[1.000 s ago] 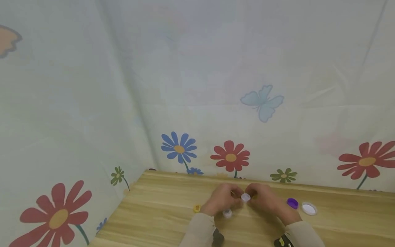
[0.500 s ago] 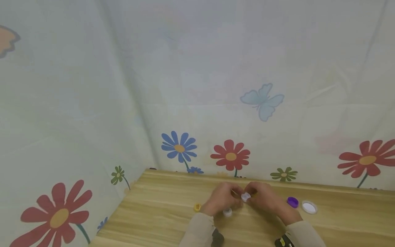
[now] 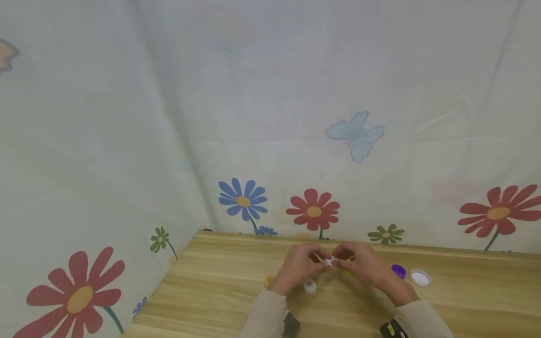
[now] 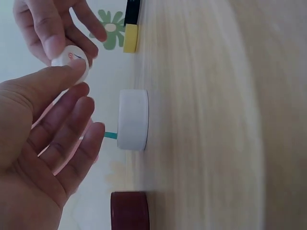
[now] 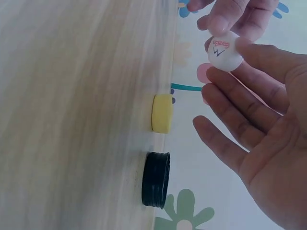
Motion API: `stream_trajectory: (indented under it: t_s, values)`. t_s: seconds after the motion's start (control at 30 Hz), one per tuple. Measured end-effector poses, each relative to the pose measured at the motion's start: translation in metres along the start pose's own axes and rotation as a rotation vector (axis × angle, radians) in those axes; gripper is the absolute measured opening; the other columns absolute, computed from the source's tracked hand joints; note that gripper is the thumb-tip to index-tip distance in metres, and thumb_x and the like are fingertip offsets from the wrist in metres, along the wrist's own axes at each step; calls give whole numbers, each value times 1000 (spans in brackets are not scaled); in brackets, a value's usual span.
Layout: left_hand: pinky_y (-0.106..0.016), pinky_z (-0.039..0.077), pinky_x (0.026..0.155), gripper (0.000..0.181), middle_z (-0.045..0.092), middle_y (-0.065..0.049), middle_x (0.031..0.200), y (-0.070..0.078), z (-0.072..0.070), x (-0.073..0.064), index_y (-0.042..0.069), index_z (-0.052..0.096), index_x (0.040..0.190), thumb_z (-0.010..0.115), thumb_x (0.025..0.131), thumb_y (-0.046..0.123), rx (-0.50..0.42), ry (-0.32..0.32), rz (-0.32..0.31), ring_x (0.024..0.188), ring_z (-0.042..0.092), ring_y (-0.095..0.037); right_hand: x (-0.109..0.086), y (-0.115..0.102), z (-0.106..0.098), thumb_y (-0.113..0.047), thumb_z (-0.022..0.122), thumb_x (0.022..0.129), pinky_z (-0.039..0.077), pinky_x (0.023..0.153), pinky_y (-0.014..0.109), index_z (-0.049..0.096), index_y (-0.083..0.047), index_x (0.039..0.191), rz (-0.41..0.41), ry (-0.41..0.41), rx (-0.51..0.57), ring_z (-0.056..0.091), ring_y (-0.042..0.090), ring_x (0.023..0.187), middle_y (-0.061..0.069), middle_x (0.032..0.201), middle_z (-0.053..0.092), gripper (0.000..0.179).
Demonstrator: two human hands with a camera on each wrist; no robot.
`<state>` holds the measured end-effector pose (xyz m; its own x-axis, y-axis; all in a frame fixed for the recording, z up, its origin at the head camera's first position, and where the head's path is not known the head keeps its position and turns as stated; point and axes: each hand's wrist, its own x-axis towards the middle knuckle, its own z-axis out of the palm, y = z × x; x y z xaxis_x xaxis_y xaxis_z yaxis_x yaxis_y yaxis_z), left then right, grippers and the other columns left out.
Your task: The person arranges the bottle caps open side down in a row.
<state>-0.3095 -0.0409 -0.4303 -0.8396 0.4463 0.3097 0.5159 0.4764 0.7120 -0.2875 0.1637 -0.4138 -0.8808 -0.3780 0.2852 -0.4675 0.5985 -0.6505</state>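
Note:
Both hands meet over the table, pinching one small white bottle cap (image 5: 223,53) between thumbs and fingertips. Red and blue print marks its round face in the right wrist view. My left hand (image 3: 299,266) holds it from the left, its thumb across the face in the left wrist view, other fingers loosely bent. From the other side my right hand (image 3: 364,266) grips the rim with thumb and forefinger, the remaining fingers spread. Below the hands, another white cap (image 4: 133,120) lies on the table, near the left wrist in the head view (image 3: 310,286).
A yellow cap (image 3: 268,281) lies left, partly behind the left forearm. Right of the right wrist are a purple cap (image 3: 398,271) and a white round lid (image 3: 420,277). The right wrist view shows another yellow cap (image 5: 162,113). A flowered curtain (image 3: 270,117) backs the wooden table (image 3: 211,291).
Both hands have risen slightly and shifted a little left in the head view, with the held cap turned so less of its round face shows. The caps on the table stay put.

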Motion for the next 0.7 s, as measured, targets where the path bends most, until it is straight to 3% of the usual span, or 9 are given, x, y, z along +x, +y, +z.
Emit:
stream_trajectory:
  t_s: [0.33, 0.53, 0.7]
  values:
    - [-20, 49, 68, 8, 64, 20, 77, -1, -4, -3, 23, 76, 88, 79, 82, 27, 21, -7, 13, 72, 58, -1, -6, -2, -2, -24, 73, 87, 54, 79, 40, 67, -14, 94, -28, -3, 46, 63, 16, 89, -6, 91, 67, 14]
    - [-20, 49, 70, 10, 64, 20, 75, 0, -6, -4, 24, 76, 88, 78, 82, 32, 29, -20, 22, 73, 57, -1, -7, -2, -3, -23, 71, 89, 53, 78, 31, 67, -14, 96, -45, -12, 62, 64, 13, 86, -7, 90, 67, 12]
    - [-19, 49, 71, 17, 66, 19, 80, 1, -6, -5, 23, 75, 98, 78, 82, 28, 34, -24, 31, 75, 58, 0, -8, -4, -2, -25, 69, 90, 51, 77, 29, 67, -14, 95, -32, -9, 59, 63, 12, 84, -7, 87, 66, 12]
